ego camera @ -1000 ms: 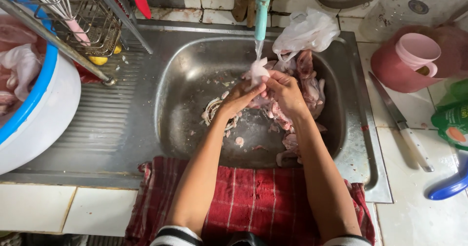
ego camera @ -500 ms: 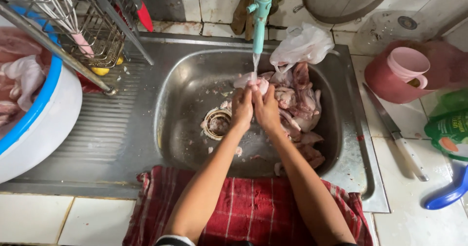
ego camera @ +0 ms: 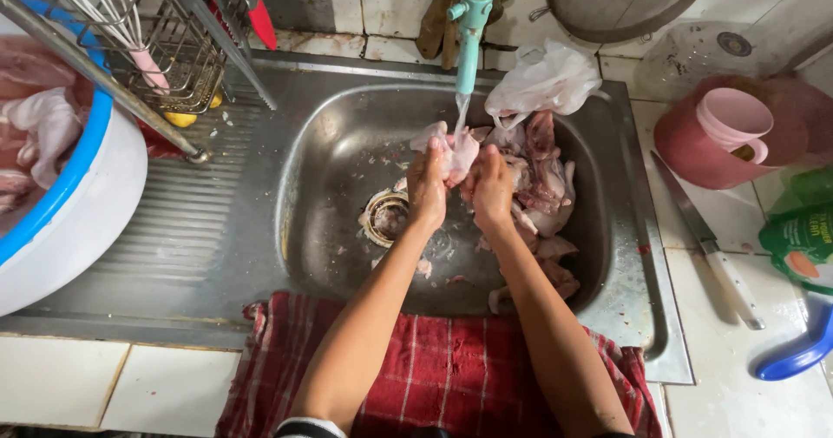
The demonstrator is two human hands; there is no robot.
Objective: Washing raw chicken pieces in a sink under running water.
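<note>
While water runs from the tap [ego camera: 468,47], both hands grip one raw chicken piece [ego camera: 453,150].
Left hand [ego camera: 427,186], right hand [ego camera: 491,186] closed on it over the sink's [ego camera: 338,186] back edge; looks soft, slippery, so pinch firmly.

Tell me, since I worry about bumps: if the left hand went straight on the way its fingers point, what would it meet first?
The left hand points up-screen; it would probably meet the water stream and turquoise tap first, though depth is unclear.
</note>
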